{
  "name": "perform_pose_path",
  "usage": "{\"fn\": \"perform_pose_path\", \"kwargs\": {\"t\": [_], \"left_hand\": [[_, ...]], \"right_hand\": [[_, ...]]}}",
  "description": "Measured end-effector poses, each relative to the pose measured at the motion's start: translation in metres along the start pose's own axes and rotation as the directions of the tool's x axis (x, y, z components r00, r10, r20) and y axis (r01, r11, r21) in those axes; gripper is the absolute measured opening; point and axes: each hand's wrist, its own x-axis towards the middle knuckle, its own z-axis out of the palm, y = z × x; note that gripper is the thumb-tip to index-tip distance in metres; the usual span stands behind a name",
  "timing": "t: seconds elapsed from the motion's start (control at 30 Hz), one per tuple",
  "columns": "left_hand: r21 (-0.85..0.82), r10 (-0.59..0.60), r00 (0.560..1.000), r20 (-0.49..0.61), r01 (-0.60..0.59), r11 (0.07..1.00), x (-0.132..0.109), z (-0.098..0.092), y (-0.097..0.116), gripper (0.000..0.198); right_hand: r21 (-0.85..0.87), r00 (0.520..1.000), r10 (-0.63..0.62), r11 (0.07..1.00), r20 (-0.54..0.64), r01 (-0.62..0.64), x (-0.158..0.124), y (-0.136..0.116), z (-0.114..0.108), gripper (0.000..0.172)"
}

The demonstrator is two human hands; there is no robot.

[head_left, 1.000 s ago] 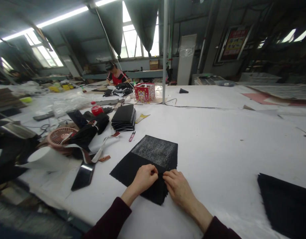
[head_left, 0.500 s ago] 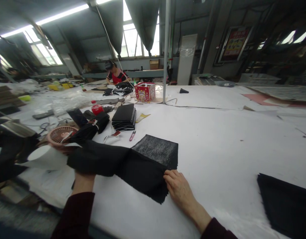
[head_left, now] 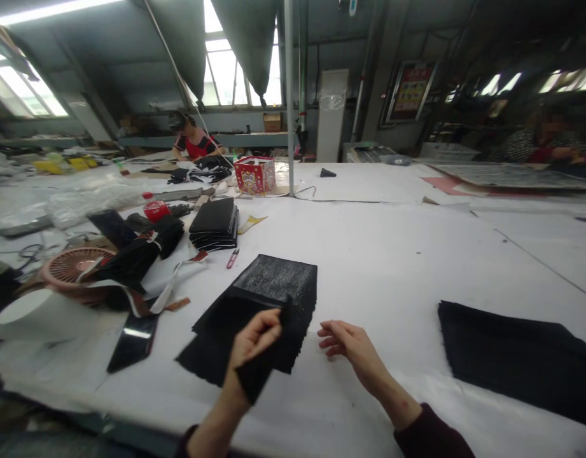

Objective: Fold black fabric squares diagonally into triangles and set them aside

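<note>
My left hand (head_left: 254, 340) is raised over the near edge of a stack of black fabric pieces (head_left: 273, 289) and pinches one black piece (head_left: 254, 381), which hangs down over my wrist. Just right of the stack, my right hand (head_left: 347, 343) hovers above the white table (head_left: 392, 254) with fingers loosely curled and nothing in them. The stack's top piece looks greyish and shiny.
A large black cloth (head_left: 516, 356) lies at the right. To the left are a pink fan (head_left: 70, 267), black scraps, a pile of black pieces (head_left: 214, 222), small snips (head_left: 232, 257) and a red bottle (head_left: 155, 208). A red box (head_left: 254, 174) and a pole (head_left: 289, 95) stand behind; people work farther back.
My left hand swung a black piece out to the left, then came back over the stack holding it. My right hand lifted off the stack's corner. The view shifted right.
</note>
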Motion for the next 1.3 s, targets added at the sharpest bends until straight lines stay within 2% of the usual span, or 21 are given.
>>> {"fn": "perform_pose_path", "kwargs": {"t": [0.07, 0.13, 0.17, 0.23, 0.3, 0.33, 0.4, 0.47, 0.6, 0.7, 0.83, 0.97, 1.07, 1.17, 1.3], "left_hand": [[0.102, 0.137, 0.97, 0.199, -0.16, 0.982, -0.022, 0.066, -0.028, 0.016], [0.166, 0.195, 0.918, 0.346, -0.265, 0.95, -0.042, 0.114, -0.046, 0.011], [0.212, 0.209, 0.882, 0.422, -0.32, 0.923, -0.049, 0.13, -0.053, 0.009], [0.322, 0.216, 0.808, 0.549, -0.443, 0.837, -0.053, 0.143, -0.06, 0.009], [0.44, 0.205, 0.752, 0.626, -0.559, 0.703, -0.045, 0.139, -0.064, 0.019], [0.499, 0.193, 0.744, 0.64, -0.594, 0.631, -0.038, 0.132, -0.066, 0.025], [0.603, 0.162, 0.754, 0.637, -0.617, 0.505, -0.023, 0.119, -0.07, 0.034], [0.664, 0.115, 0.765, 0.634, -0.615, 0.427, -0.013, 0.112, -0.074, 0.036], [0.656, 0.062, 0.735, 0.676, -0.637, 0.405, -0.009, 0.118, -0.082, 0.033], [0.636, 0.068, 0.715, 0.696, -0.658, 0.404, -0.008, 0.126, -0.082, 0.032], [0.658, 0.111, 0.719, 0.686, -0.678, 0.327, 0.009, 0.125, -0.076, 0.031], [0.679, 0.127, 0.719, 0.683, -0.69, 0.251, 0.025, 0.12, -0.081, 0.024], [0.68, 0.154, 0.721, 0.676, -0.691, 0.246, 0.03, 0.118, -0.092, 0.026], [0.682, 0.18, 0.727, 0.663, -0.685, 0.257, 0.032, 0.118, -0.101, 0.035], [0.692, 0.16, 0.724, 0.671, -0.689, 0.214, 0.037, 0.116, -0.105, 0.053]], "right_hand": [[0.169, 0.983, 0.169, 0.969, 0.068, -0.179, -0.018, -0.005, -0.024, 0.058], [0.157, 0.979, 0.193, 0.967, 0.066, -0.201, -0.035, -0.008, -0.049, 0.057], [0.104, 0.983, 0.18, 0.977, 0.047, -0.184, -0.042, -0.009, -0.062, 0.055], [-0.004, 0.985, 0.172, 0.985, 0.017, -0.172, -0.053, -0.008, -0.083, 0.05], [-0.077, 0.98, 0.198, 0.977, 0.005, -0.197, -0.06, -0.006, -0.099, 0.046], [-0.11, 0.977, 0.214, 0.971, 0.001, -0.212, -0.061, -0.005, -0.104, 0.045], [-0.209, 0.977, 0.211, 0.955, -0.017, -0.21, -0.06, -0.002, -0.109, 0.041], [-0.386, 0.99, 0.129, 0.912, -0.059, -0.141, -0.054, 0.001, -0.107, 0.036], [-0.647, 0.985, -0.08, 0.761, -0.152, -0.038, -0.035, 0.008, -0.092, 0.026], [-0.711, 0.959, -0.173, 0.702, -0.225, -0.04, -0.027, 0.017, -0.076, 0.022], [-0.806, 0.901, -0.345, 0.592, -0.263, -0.008, -0.027, 0.038, -0.062, 0.026], [-0.921, 0.777, -0.607, 0.377, -0.166, 0.098, -0.027, 0.062, -0.058, 0.027], [-0.972, 0.703, -0.711, 0.186, -0.034, 0.142, -0.026, 0.07, -0.058, 0.029], [-0.99, 0.7, -0.712, 0.057, 0.05, 0.129, -0.025, 0.07, -0.057, 0.032], [-0.992, 0.733, -0.674, 0.009, 0.084, 0.122, -0.025, 0.067, -0.058, 0.036]]}}
